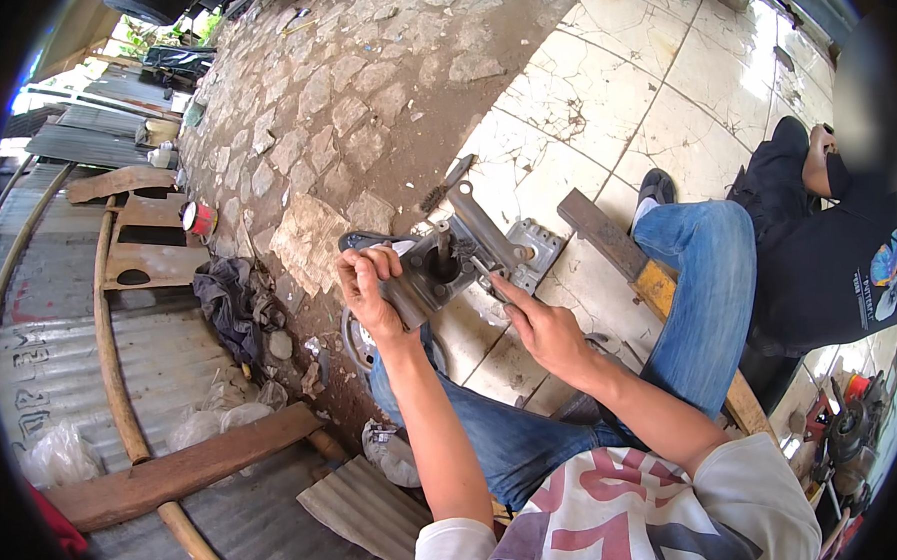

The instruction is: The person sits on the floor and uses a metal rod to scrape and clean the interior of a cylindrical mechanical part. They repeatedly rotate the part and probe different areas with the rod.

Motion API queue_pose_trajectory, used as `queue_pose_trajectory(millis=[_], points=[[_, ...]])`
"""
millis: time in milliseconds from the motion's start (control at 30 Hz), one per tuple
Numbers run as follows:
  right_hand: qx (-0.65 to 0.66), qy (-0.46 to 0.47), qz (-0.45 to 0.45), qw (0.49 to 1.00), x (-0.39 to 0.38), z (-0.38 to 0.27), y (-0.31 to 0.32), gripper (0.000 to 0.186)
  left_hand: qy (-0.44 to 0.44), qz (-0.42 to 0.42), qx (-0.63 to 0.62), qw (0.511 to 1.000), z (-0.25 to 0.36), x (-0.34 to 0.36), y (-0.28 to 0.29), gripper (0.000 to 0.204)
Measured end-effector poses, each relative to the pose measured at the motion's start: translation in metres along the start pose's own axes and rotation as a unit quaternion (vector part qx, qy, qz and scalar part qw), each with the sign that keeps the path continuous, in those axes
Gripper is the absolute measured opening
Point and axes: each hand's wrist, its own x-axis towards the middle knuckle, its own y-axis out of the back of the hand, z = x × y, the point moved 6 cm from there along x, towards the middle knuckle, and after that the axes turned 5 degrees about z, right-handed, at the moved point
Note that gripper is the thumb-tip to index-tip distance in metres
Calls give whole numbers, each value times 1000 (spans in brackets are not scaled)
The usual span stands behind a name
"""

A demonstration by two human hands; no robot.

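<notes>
A grey metal part (418, 297) with a dark round recess and an upright post is tilted in front of me. The fingers of my left hand (373, 292) are closed over its left end. My right hand (551, 335) grips a slim tool (481, 266) whose dark, bristly-looking tip reaches to the recess; its exact kind is hard to make out. Behind the part lie a long grey metal arm (478, 221) and a flat metal plate with holes (538, 252). Near the arm's far end rests a dark-bristled brush (447, 185) on the floor.
A rusty square steel bar (601, 232) with a yellow section stands right of the work. Another person (821, 236) in black sits at the right. Left are corrugated metal sheets (134, 366), a wooden plank (190, 469), dark cloth (232, 306) and a red can (200, 218).
</notes>
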Motion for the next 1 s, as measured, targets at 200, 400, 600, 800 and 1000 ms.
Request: queue_pose_trajectory(millis=[200,400,600,800,1000], points=[[2,-13,-3,1000,6,3,11,55,32,43,200,978,-4,-3,-17,32],[33,-31,-7,999,4,12,11,55,80,34,237,968,-10,3,-23,43],[33,-44,-33,998,7,8,11,56,67,24,202,977,-10,6,-25,36],[34,-39,-23,998,5,8,13,58,71,43,135,987,-19,3,-16,30],[47,-1,3,999,2,16,6,61,59,40,140,988,-18,1,-21,28]])
